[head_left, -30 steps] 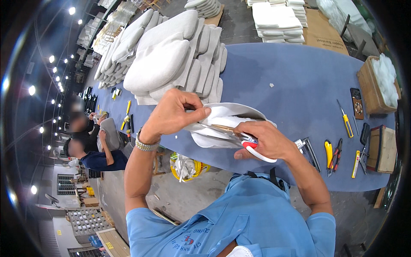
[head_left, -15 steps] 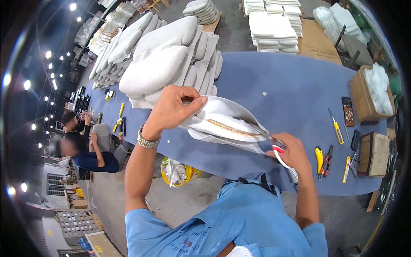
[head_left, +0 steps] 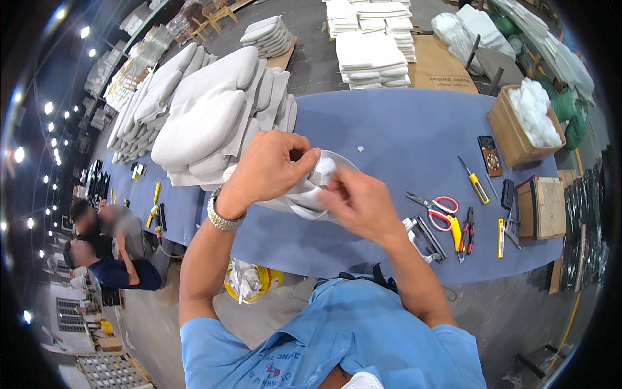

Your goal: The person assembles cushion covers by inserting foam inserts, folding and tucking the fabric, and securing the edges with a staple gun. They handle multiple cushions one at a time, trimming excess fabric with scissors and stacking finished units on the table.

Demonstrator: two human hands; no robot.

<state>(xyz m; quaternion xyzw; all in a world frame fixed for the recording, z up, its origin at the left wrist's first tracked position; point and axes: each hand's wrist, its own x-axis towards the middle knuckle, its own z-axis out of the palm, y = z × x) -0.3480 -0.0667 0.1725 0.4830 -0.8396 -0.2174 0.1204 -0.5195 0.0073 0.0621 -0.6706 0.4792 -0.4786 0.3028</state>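
A light grey, cushion-like padded piece with a loose fabric cover (head_left: pixel 302 198) is held over the near part of the table; my hands hide much of it. My left hand (head_left: pixel 272 165), with a metal watch at the wrist, is closed, its thumb and fingers pinching the cover's edge. At the cover's other side, my right hand (head_left: pixel 359 204) is bent inward with fingertips at the fabric. Motion smears those fingers, so their grip is unclear. Scissors (head_left: pixel 442 212) with red and white handles lie on the table right of my right hand, beside a staple gun (head_left: pixel 424 240).
Stacks of grey cushions (head_left: pixel 201 117) rise on the blue table (head_left: pixel 414 142) at left. Pliers (head_left: pixel 466 235), a yellow screwdriver (head_left: pixel 478 188) and a carton of white stuffing (head_left: pixel 508 139) are at right. A yellow bucket (head_left: pixel 275 279) stands below the edge; people work far left.
My right hand has let go of the scissors, which now lie on the table, and has moved left to the cover. My left hand still grips the cover. The view has shifted.
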